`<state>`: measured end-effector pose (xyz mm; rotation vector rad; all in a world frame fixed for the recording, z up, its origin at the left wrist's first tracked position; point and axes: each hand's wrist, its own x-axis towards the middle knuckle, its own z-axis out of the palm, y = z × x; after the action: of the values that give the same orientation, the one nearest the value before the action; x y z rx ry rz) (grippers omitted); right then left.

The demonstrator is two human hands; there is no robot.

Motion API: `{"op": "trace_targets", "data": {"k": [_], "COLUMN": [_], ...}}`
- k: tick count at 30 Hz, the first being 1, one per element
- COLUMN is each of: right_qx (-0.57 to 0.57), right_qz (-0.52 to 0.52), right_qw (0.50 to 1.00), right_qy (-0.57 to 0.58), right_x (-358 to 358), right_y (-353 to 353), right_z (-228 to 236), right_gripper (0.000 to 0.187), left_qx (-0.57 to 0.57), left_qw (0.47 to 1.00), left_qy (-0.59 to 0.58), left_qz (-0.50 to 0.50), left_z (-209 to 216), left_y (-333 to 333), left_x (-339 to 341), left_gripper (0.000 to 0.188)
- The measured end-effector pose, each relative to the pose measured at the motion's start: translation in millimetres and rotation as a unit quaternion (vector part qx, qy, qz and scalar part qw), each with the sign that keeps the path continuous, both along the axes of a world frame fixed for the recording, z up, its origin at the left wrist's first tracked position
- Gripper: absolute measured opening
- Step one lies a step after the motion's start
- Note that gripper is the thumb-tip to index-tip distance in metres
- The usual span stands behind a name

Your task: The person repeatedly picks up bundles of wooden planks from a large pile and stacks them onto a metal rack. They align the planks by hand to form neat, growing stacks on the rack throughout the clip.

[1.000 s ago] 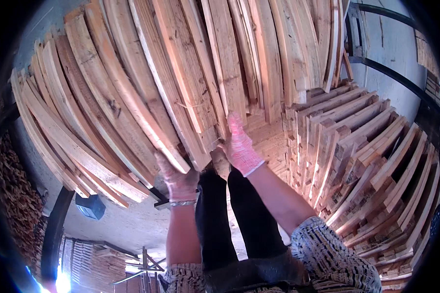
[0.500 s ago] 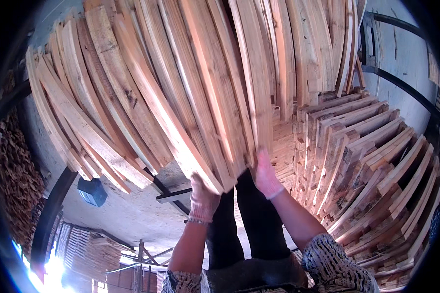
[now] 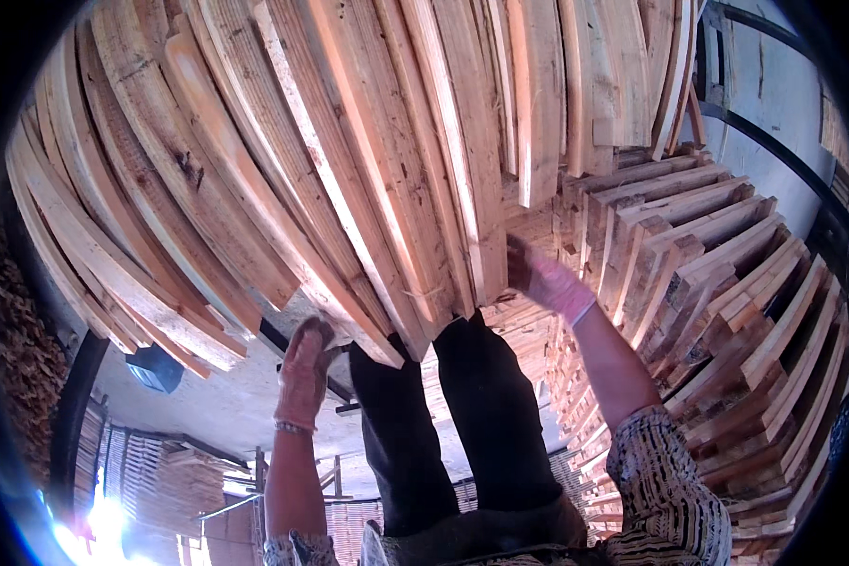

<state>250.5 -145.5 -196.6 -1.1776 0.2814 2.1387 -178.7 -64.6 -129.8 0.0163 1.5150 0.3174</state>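
Long, rough-sawn wooden boards lie side by side in front of me, their near ends toward my legs. My left hand, in a pale pinkish glove, is just left of the middle boards' ends, apart from them, with its fingers pointing up and nothing in it. On the other side, my right hand, gloved as well, has its fingers stretched against or close beside the side of a board. Whether those fingertips touch the wood, I cannot tell.
A tall stack of crossed wooden pieces rises on the right. Dark metal bars stand behind it. At the left are a bluish box-like object, a dark post and a heap of wood.
Both hands have come off the near ends of the middle boards and moved apart, left hand leftward, right hand right and upward. My view has shifted slightly, and my legs stand wider.
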Motion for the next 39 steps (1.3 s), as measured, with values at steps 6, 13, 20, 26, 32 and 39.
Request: {"op": "trace_targets", "data": {"k": [6,13,20,26,32,39], "right_qx": [-0.029,-0.011,0.091,0.088,0.039,0.004], "right_qz": [-0.014,0.069,0.150,0.026,0.048,0.020], "right_qw": [0.999,0.995,0.982,0.987,0.996,0.998], "right_qy": [-0.015,-0.067,-0.065,-0.134,-0.064,-0.053], "right_x": [-37.8,-49.7,-27.0,-75.9,-82.5,-89.7], "right_y": [59.1,61.6,82.1,113.9,123.3,82.7], "right_z": [-33.1,19.8,98.0,125.0,220.6,382.2], "right_gripper": [0.093,0.069,0.071,0.071,0.097,0.088], "left_qx": [0.070,0.062,0.175,0.157,0.141,0.057], "left_qw": [0.990,0.973,0.980,0.984,0.987,0.995], "left_qy": [-0.095,-0.140,-0.062,-0.080,-0.075,-0.056], "left_qz": [-0.077,-0.175,0.068,0.030,0.029,0.061], "left_z": [-84.1,-39.4,16.9,11.6,122.5,266.9], "left_y": [6.8,3.6,61.9,96.3,95.3,34.4], "left_x": [-21.6,-11.2,10.0,56.9,75.8,67.5], "left_gripper": [0.102,0.098,0.078,0.085,0.087,0.084]}}
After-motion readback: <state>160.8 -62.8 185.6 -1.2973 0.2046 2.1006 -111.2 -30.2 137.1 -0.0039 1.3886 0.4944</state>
